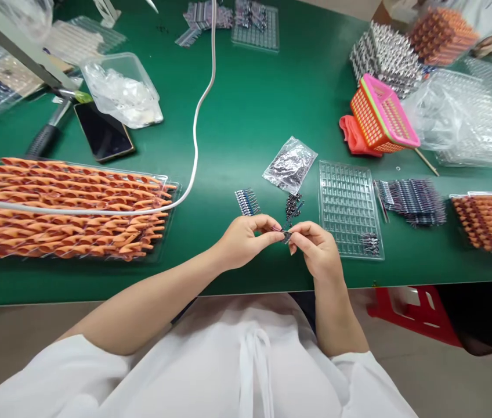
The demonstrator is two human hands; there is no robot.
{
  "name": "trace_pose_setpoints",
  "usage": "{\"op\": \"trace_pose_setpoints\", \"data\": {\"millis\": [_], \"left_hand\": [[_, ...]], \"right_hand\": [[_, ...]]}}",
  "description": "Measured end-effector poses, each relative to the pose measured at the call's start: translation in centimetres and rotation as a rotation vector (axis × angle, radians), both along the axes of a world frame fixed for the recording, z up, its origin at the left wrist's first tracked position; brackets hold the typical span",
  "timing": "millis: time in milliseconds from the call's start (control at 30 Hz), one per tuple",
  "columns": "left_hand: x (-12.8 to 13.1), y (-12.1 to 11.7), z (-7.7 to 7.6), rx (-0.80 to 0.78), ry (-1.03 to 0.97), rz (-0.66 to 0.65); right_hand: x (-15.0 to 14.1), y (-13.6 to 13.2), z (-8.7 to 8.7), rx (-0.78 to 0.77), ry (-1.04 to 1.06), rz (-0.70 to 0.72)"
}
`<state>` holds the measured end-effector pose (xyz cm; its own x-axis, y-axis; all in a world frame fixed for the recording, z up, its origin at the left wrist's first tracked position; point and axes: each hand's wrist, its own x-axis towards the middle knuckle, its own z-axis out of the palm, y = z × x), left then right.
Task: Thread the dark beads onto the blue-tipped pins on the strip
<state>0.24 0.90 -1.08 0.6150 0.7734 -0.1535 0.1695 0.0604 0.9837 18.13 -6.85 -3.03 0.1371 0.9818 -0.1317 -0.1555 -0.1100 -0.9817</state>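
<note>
My left hand (246,239) and my right hand (318,248) meet over the near part of the table, fingertips pinched together. Between them is a small dark part (286,235), too small to name, which both hands hold. Just beyond the fingers lies a pile of tiny black pieces (293,206). A row of slim metal-and-blue parts (247,202) rests beyond my left hand. A clear plastic bag (290,164) with more dark pieces lies behind the pile. To the right of my right hand is a clear compartment tray (345,203), with several small dark parts (370,244) in its near right corner.
Stacked orange pieces (67,209) fill a tray at left, crossed by a white cable (195,133). A phone (104,131), a hammer (50,130) and a plastic tub (122,87) lie behind. At right are bundled dark parts (413,201), baskets (380,116) and a red stool (418,313).
</note>
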Motion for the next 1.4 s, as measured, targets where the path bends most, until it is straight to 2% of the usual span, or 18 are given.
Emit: {"op": "trace_pose_setpoints", "data": {"millis": [167, 567, 867, 1233, 1400], "left_hand": [[-0.2, 0.1, 0.2, 0.017, 0.032, -0.047], [-0.1, 0.0, 0.3, -0.184, -0.087, -0.126], [-0.1, 1.0, 0.2, -0.277, -0.181, 0.097], [0.1, 1.0, 0.0, -0.272, -0.166, 0.116], [-0.2, 0.9, 0.0, -0.197, -0.075, 0.11]], "right_hand": [[0.2, 0.2, 0.1, -0.04, 0.102, 0.046], [0.2, 0.2, 0.1, -0.072, 0.146, 0.048], [0.1, 0.4, 0.5, -0.044, 0.2, -0.086], [0.0, 0.7, 0.4, -0.015, 0.208, -0.127], [-0.3, -0.4, 1.8, 0.018, -0.002, -0.185]]}}
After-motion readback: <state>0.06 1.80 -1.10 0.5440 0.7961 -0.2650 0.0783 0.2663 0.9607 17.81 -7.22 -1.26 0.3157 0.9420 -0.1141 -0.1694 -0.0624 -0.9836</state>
